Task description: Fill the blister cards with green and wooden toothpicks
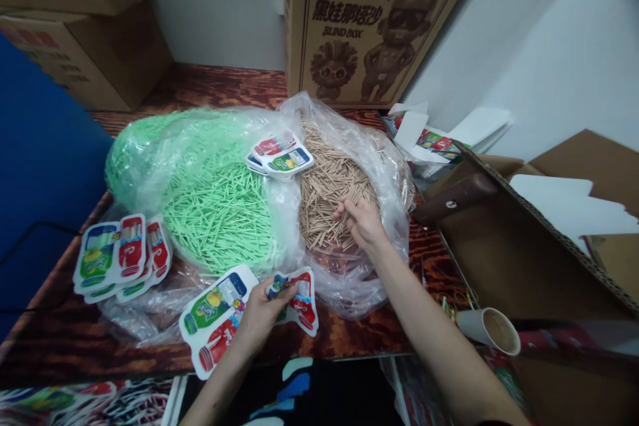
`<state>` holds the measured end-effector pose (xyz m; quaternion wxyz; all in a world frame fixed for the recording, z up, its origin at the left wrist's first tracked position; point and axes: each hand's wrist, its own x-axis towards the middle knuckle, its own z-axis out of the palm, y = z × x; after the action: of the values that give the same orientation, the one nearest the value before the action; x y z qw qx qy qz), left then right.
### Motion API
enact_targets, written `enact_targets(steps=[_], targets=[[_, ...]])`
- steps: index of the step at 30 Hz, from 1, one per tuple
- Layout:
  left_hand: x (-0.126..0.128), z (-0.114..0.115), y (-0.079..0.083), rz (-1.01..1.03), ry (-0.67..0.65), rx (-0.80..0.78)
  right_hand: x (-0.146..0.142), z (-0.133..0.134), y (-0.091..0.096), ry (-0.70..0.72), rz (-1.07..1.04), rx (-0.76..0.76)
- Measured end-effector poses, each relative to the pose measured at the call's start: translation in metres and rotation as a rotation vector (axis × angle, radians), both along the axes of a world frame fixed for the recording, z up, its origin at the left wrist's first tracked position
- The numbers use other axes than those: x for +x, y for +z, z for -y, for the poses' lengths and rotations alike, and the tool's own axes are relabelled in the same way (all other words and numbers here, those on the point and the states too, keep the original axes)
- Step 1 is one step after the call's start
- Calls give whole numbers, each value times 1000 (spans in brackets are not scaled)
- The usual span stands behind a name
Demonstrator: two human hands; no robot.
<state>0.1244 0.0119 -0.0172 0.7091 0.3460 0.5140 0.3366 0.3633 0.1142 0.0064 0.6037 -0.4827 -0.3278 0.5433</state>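
My left hand (262,311) is closed on a printed bottle-shaped packet (298,303) with red and blue artwork, at the near edge of the table. Next to it lies another printed packet (214,316) with green and red bottle pictures. My right hand (363,221) reaches into a clear plastic bag of brown sticks (327,190), its fingers pinched on some of them. To the left, a second clear bag holds a heap of green sticks (217,203). A small stack of packets (279,156) rests on top between the two heaps.
A pile of printed packets (122,256) sits at the table's left. A large printed cardboard box (369,20) stands at the back, more boxes (84,46) at the back left. An open carton (539,246) is on the right, a paper cup (492,329) beside it.
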Motion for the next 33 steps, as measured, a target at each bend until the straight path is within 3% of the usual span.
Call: enact_targets(steps=[3,5,11,18,33], targets=[[0,-1,-2,-2,-17,11,-13,30,-14,57,-88,-50],[0,-1,-4,-16,-26,17,-23,52,-27,12,-48,-53],[6,-1,2,-42,-43,32,-47,94,-55,-15,385,11],[7,0,4,-60,-25,20,-47,96,-55,24,505,58],[4,-3,4,-18,-42,14,-45,97,-61,69,516,74]])
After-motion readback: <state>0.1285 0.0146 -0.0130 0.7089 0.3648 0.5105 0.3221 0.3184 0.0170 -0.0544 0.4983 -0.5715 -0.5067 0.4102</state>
